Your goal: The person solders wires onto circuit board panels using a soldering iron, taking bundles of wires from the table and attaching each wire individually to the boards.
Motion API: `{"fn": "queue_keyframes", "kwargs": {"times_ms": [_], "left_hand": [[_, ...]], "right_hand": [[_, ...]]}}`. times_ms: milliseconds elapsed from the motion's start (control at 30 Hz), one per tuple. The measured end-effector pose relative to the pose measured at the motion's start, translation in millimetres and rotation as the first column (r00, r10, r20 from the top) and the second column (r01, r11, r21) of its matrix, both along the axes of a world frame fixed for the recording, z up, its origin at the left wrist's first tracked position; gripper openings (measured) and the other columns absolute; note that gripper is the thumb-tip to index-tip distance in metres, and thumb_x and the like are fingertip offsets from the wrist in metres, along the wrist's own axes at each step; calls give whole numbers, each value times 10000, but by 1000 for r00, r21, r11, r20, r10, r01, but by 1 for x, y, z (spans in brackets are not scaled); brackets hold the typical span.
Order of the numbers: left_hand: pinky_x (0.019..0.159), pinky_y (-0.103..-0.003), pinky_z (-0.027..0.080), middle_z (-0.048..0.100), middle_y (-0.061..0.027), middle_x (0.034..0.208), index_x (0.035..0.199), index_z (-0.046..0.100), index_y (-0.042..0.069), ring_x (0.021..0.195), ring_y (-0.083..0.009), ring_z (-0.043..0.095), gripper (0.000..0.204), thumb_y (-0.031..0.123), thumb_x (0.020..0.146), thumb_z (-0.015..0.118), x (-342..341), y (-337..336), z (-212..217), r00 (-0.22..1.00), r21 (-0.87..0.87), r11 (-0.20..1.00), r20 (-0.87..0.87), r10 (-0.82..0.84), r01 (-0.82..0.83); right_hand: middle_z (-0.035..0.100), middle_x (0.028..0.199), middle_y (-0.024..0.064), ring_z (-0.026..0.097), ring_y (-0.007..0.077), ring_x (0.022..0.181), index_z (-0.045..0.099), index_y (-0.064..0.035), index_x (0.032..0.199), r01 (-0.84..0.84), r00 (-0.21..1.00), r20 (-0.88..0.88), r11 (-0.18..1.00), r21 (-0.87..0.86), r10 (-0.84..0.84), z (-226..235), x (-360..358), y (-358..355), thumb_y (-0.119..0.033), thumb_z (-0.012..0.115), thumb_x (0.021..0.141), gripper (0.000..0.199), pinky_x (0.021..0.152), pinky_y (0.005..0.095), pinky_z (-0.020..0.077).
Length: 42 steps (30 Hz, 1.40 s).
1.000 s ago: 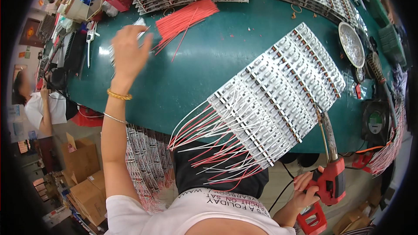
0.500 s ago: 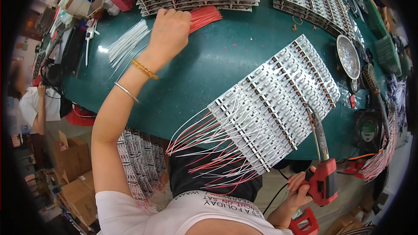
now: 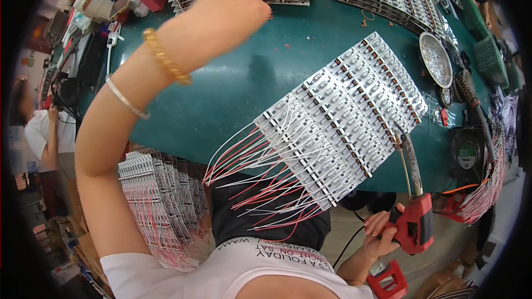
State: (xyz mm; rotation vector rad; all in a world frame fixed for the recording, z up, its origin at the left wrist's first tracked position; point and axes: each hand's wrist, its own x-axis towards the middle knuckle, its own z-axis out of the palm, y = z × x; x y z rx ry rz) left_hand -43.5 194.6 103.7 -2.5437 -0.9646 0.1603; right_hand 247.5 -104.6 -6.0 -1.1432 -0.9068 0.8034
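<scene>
On the far left, another person in a white shirt [image 3: 47,133] stood beside the green table [image 3: 266,72]. Nearer, a stack of wired strips [image 3: 160,188] hung below the table's near edge. The left hand [image 3: 224,14] was raised over the table with its back to the camera, fingers curled under, and whether they held anything could not be told; a gold bracelet [image 3: 165,58] and a thin bangle [image 3: 127,99] circled that arm. Right of it, on the table, lay the slanted panel of white strips [image 3: 343,116], its red and white wires [image 3: 260,182] trailing off the table's near edge. Rightmost, the right hand [image 3: 382,232] gripped a red soldering gun [image 3: 413,224], fingers wrapped tight round its handle, tip just beside the panel's right edge.
</scene>
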Motion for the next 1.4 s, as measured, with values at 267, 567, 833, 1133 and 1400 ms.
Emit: {"fn": "queue_keyframes", "kwargs": {"times_ms": [267, 567, 833, 1133, 1400], "left_hand": [[547, -358, 481, 605, -155, 634, 717, 611, -8, 622, -292, 618, 56, 46, 712, 599, 5, 0, -34, 990, -253, 958, -61, 126, -137], [528, -206, 427, 619, -54, 660, 804, 580, -33, 622, -57, 581, 58, 19, 826, 596, 5, -85, -57, 383, -836, 505, 548, 744, 215], [491, -277, 402, 529, -90, 685, 728, 516, -22, 538, -159, 500, 113, 5, 772, 617, 28, -93, -93, 366, -613, 782, 757, 541, 112], [481, -346, 419, 516, -109, 653, 699, 471, 2, 532, -258, 522, 136, 4, 721, 605, 25, -89, -99, 387, -644, 759, 728, 566, 101], [481, -292, 399, 495, -91, 640, 691, 458, -9, 516, -190, 489, 151, -25, 705, 608, 26, -87, -99, 403, -637, 764, 728, 555, 99]], "right_hand": [[376, 479, 1, 382, 104, 387, 384, 46, 1227, 4, 999, 43, 1000, 20, -5, 4, 2, -4, -379, 525, 903, 553, 421, 238, 394], [388, 479, -14, 387, 94, 382, 385, 58, 1223, -50, 998, 41, 997, -64, 53, 25, -18, 27, -499, 551, 846, 693, 408, 239, 388], [413, 467, -21, 406, 84, 379, 387, 98, 1237, -151, 976, 117, 955, -256, 185, 31, -48, 57, -608, 561, 773, 862, 401, 232, 378], [406, 462, -17, 404, 96, 368, 400, 106, 1147, -191, 974, 45, 916, -353, 221, 30, -49, 63, -569, 538, 822, 762, 391, 237, 366], [419, 478, -9, 408, 101, 368, 441, 64, 1040, -192, 975, 29, 909, -369, 218, 30, -48, 67, -523, 582, 819, 643, 385, 241, 362]]}}
